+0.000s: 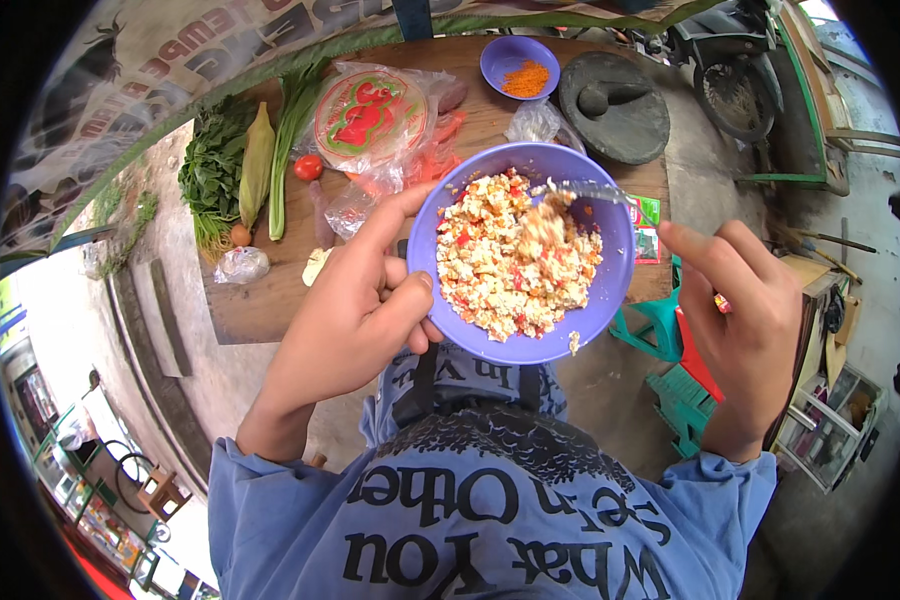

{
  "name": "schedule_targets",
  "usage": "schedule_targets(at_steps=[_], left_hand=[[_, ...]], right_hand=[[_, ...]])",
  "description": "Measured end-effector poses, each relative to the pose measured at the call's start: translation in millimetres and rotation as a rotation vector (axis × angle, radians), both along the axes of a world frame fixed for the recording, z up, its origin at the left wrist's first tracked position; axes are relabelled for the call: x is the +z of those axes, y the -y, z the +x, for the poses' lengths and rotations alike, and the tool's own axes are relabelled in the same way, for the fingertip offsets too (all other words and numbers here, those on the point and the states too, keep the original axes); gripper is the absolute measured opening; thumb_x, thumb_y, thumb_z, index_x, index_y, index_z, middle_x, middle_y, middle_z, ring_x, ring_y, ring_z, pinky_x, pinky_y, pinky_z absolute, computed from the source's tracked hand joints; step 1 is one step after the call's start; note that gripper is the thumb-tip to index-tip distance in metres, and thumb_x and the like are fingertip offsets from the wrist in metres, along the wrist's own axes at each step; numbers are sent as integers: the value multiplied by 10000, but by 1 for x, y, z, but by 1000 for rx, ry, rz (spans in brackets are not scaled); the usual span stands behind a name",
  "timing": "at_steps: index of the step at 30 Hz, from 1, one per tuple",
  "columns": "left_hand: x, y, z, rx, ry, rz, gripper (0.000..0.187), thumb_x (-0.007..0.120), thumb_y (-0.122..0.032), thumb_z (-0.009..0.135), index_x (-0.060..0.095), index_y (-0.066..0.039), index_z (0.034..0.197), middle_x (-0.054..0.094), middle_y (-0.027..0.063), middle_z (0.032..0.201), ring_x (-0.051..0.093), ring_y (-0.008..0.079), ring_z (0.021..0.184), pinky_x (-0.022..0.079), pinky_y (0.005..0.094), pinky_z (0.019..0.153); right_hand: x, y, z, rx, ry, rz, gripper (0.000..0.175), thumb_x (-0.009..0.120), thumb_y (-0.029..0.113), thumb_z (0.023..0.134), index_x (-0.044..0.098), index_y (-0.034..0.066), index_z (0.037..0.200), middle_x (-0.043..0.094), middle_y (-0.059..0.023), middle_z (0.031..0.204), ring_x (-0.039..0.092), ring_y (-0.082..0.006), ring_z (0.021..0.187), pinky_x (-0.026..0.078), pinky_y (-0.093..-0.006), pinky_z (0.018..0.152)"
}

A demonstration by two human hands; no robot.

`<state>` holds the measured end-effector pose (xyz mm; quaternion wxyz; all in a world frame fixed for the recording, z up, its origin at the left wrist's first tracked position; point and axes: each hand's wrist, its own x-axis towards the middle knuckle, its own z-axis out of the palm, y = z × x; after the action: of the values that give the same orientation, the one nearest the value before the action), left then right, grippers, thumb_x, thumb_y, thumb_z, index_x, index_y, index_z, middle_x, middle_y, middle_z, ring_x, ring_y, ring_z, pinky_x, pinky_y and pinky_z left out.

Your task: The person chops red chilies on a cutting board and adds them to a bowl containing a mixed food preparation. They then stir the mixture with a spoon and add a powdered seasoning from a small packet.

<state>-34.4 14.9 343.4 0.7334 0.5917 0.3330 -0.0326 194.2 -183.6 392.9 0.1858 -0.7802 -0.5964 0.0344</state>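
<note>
My left hand grips the left rim of a purple plastic bowl, thumb on the rim and fingers beneath. The bowl is tilted towards me and holds a crumbly white mixture with red and orange bits. My right hand, at the bowl's right, holds a metal utensil, probably a spoon or fork; its end is blurred and partly hidden in the mixture. A small clump clings inside the near rim. Beyond the bowl lie a crumpled clear plastic bag and a stone mortar with its pestle.
On the wooden table are leafy greens, an unhusked corn cob, green onions, a tomato, an egg, a printed plastic package and a purple bowl of orange shreds. Teal stools stand at right.
</note>
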Motion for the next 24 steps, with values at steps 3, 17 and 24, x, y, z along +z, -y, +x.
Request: schedule_targets(at_steps=[3,17,24], left_hand=[[6,-1,3,-30,2,-17,619,483,0,1005,352,-8,1609,690,62,815,651,90,642,536,248,603],[5,-8,1,1,-15,8,630,490,-4,996,369,-18,1614,685,58,762,647,90,614,536,248,600],[3,-6,4,-29,-14,-28,638,486,-3,997,363,-26,1623,688,57,764,644,84,612,535,244,587]], right_hand=[[-19,-10,-8,33,-47,-9,364,734,-80,768,790,67,1096,527,-86,717,562,-251,563,443,-392,518],[17,8,26,195,-304,-53,454,734,-80,651,824,88,1063,492,-59,658,476,-205,512,350,-351,485],[-9,-13,14,252,-209,-78,415,762,-66,667,820,94,1045,520,-62,666,504,-211,524,369,-358,488]])
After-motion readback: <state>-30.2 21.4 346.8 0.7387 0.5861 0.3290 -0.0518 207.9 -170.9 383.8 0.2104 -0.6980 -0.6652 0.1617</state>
